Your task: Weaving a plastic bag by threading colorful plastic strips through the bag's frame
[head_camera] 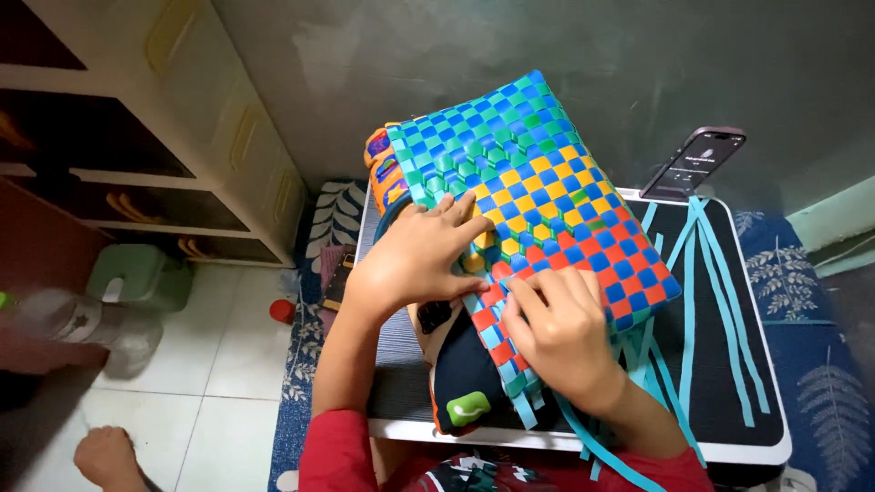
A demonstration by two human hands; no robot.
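Woven panel [538, 191] — left hand [415, 260] flat upon it, right hand's [561, 333] fingers pinching a strip — over black table [729, 401].

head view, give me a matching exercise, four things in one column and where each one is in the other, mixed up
Things:
1. woven panel
2. phone
3. loose teal strips
4. green stool

Places:
A. on the tiled floor by the shelves
B. propped up at the table's far edge
C. under both hands
D. lying flat across the dark tabletop, right of the hands

Pairs: 1-C, 2-B, 3-D, 4-A
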